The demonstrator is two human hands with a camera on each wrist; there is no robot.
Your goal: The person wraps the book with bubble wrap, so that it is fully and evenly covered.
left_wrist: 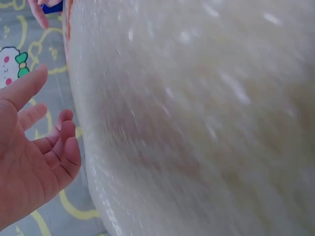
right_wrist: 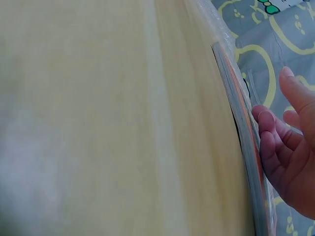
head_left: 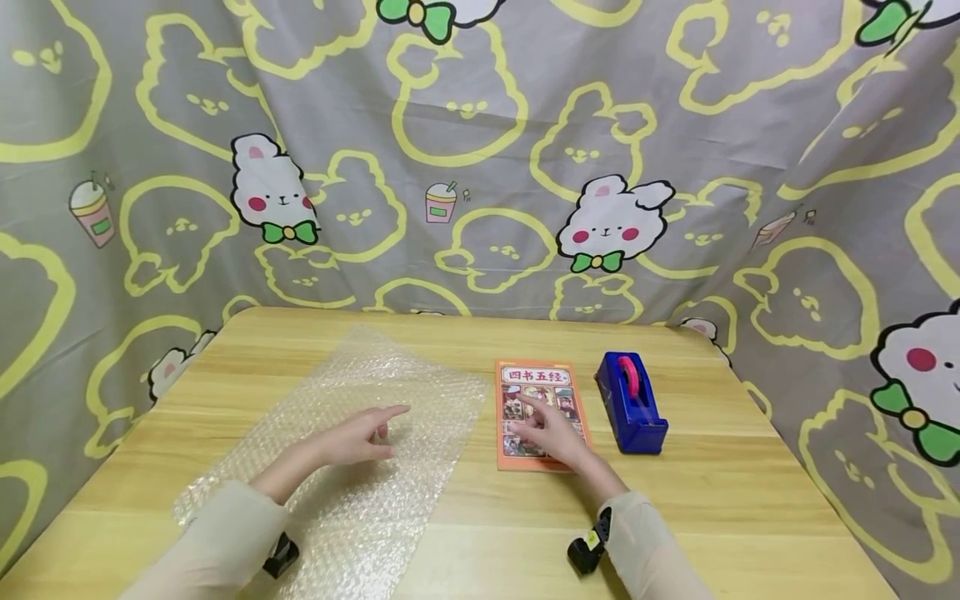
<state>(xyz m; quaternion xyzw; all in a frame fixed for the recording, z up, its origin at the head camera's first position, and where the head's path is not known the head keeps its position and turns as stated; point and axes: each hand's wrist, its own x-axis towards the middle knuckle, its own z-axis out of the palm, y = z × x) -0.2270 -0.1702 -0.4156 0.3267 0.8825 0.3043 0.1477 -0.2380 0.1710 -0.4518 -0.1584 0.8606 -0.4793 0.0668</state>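
Note:
A sheet of clear bubble wrap (head_left: 405,483) lies spread over the left and middle of the table, also filling much of the left wrist view. My left hand (head_left: 356,437) hovers above it, fingers loosely bent, holding nothing. To the right of the sheet is an orange-covered book (head_left: 558,393) with Chinese characters and cartoon pictures. My right hand (head_left: 553,433) is over this book and hides part of its cover. Its fingers are relaxed and grip nothing; whether they touch the cover I cannot tell. The right wrist view shows the book's page edge (right_wrist: 241,123) beside the curled fingers.
A blue tape dispenser (head_left: 637,425) with a pink-cored roll stands right of the book. The wooden table (head_left: 712,517) is bounded at the back and sides by a grey cartoon-print curtain (head_left: 480,275). Small black cameras sit on both wrists.

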